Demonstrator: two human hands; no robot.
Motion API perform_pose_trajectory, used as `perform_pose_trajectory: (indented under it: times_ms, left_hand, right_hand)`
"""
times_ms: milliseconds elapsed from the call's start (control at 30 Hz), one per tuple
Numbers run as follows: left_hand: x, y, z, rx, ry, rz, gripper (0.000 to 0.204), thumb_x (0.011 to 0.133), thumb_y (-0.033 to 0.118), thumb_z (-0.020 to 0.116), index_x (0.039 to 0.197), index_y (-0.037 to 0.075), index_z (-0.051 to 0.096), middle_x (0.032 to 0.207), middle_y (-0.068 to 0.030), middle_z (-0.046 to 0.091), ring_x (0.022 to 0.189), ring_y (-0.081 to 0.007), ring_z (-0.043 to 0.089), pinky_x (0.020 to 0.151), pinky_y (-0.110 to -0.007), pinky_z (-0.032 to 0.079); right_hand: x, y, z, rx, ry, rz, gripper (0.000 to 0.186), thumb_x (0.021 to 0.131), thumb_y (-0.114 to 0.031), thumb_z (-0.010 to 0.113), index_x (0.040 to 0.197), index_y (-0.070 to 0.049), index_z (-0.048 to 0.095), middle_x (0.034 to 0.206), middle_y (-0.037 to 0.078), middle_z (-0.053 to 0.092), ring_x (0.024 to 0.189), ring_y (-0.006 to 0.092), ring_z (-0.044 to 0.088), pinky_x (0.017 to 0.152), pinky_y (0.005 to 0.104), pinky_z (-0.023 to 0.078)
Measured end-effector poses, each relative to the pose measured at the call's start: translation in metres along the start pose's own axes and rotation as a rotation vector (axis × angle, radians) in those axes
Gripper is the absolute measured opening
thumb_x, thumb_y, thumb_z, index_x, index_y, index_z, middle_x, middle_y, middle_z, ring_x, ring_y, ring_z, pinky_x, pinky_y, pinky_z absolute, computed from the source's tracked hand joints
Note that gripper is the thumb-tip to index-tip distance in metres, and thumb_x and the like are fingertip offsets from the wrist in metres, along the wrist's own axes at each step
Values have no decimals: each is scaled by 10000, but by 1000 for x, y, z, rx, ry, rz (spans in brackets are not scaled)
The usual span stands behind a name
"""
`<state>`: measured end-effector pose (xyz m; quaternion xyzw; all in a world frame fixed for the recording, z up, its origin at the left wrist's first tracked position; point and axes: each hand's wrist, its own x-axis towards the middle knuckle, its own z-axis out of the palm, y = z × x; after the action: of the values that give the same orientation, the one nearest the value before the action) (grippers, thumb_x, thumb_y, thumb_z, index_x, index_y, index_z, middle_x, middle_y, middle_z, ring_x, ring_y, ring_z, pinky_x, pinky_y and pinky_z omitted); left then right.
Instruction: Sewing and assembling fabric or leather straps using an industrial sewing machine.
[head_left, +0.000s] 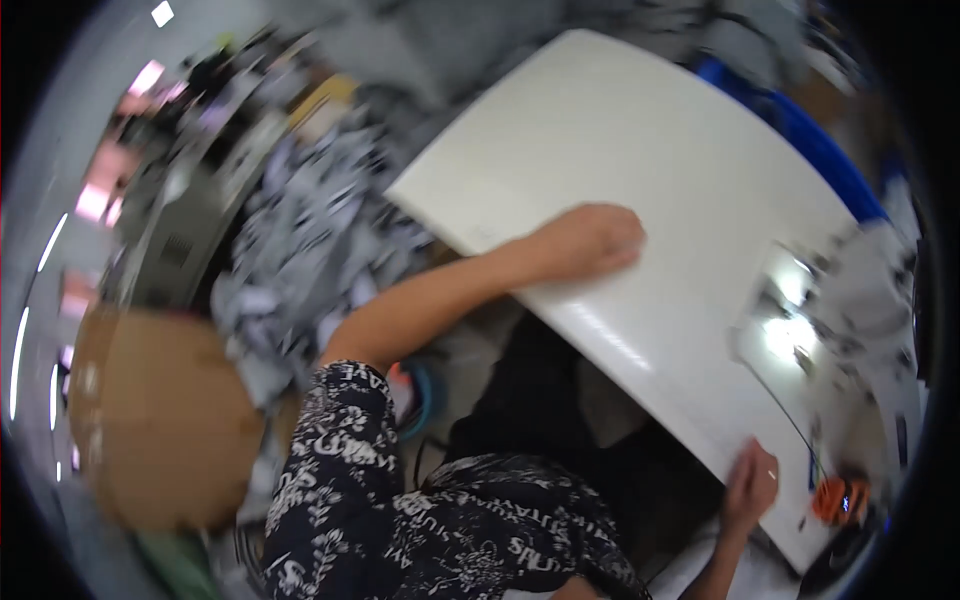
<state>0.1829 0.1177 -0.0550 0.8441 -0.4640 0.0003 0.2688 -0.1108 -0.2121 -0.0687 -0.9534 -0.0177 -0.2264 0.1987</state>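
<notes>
A: How was the left grip [590,242]?
B: It was clenched into a fist at the white table [640,130]. I couldn't tell whether it touched the top or had anything small inside.
A: And the right grip [752,482]?
B: It was at the table's near edge, well to the right of the left grip. It was blurred, so I couldn't tell whether it was released or grasping.
A: Where was the table itself?
B: Below the left grip, stretching out beyond it, with its near edge running down to the right grip.
A: What was nearest the right grip?
B: An orange gadget [838,502] with a small lit display, just to its right.
A: Anything farther off?
B: A heap of grey cloth [320,215] lay left of the left grip, and a cardboard box [170,420] stood farther left. A blue bin [822,150] was beyond the table, right of the left grip.
</notes>
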Motion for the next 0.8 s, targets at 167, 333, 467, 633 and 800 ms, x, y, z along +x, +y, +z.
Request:
perform_pose_trajectory:
  times_ms: [167, 333, 467, 633, 800]
  left_hand:
    - [-187, 3, -18, 104, 395, -39, 186, 932, 209, 614, 1019, 61, 685, 1080, -108, 670, 1086, -305, 611, 962, -415, 471]
    - [-318, -71, -46, 204, 593, -947, 222, 918, 238, 607, 973, 45, 703, 1002, -145, 682, 972, -320, 640, 822, -404, 505]
    - [-370, -144, -70, 672, 735, -871, 297, 852, 314, 668, 899, 22, 696, 872, -170, 684, 820, -344, 652, 735, -431, 511]
    - [-371, -166, -125, 251, 620, -1125, 398, 831, 417, 666, 815, 21, 690, 760, -176, 665, 694, -309, 640, 635, -428, 478]
    - [-318, -131, -241, 313, 660, -951, 433, 894, 467, 607, 948, 43, 683, 808, -103, 695, 696, -187, 598, 656, -339, 462]
  right_hand:
    - [15, 5, 11, 259, -159, 366, 226, 961, -12, 537, 1148, 72, 633, 933, 141, 632, 776, 230, 591, 716, 322, 496]
    - [61, -55, 39, 320, -225, 170, 293, 960, -49, 542, 1233, 30, 610, 1173, 165, 618, 1070, 262, 590, 938, 340, 455]
    - [78, -90, 72, 187, -300, -43, 351, 944, -73, 561, 1286, -4, 589, 1353, 171, 557, 1317, 315, 480, 1099, 394, 357]
    - [74, -79, 66, 178, -312, -31, 345, 944, -76, 558, 1280, -11, 599, 1358, 161, 555, 1321, 327, 471, 1107, 413, 356]
    - [72, -76, 71, 136, -316, -26, 324, 948, -80, 555, 1258, -13, 620, 1366, 158, 551, 1329, 325, 465, 1116, 414, 352]
